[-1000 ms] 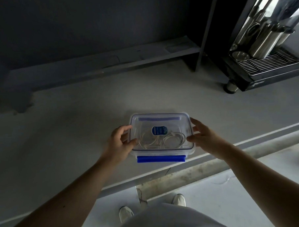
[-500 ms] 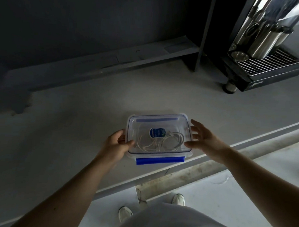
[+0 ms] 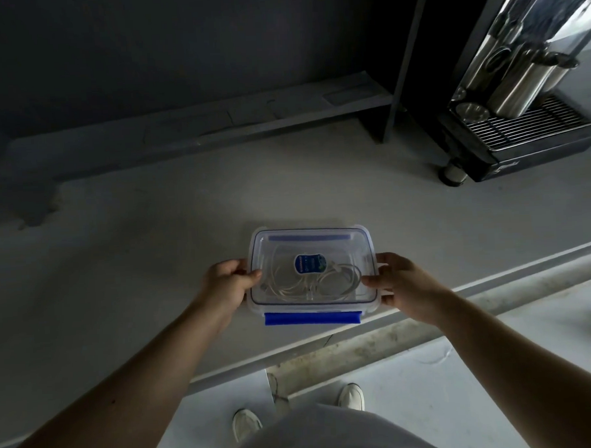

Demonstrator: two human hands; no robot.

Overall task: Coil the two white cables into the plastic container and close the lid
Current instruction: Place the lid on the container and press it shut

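Observation:
A clear plastic container (image 3: 364, 241) sits near the front edge of the grey counter, its transparent lid (image 3: 278, 250) lying on top with a blue label in the middle. Two white cables (image 3: 327, 281) lie coiled inside, seen through the lid. A blue latch flap (image 3: 311, 318) sticks out at the near side; another blue strip shows at the far side. My left hand (image 3: 227, 282) grips the container's left end, thumb on the lid. My right hand (image 3: 401, 280) grips the right end, thumb pressing the lid's edge.
The grey counter (image 3: 153, 264) stretches left and behind the container. A black and steel coffee machine (image 3: 518, 88) stands at the back right. A dark wall with a low ledge (image 3: 215, 122) runs along the back. Below the counter edge are the floor and my shoes.
Both hands have closed in on the container's short ends, from loosely spread fingers to a firm grip with thumbs on the lid. The container has shifted slightly left.

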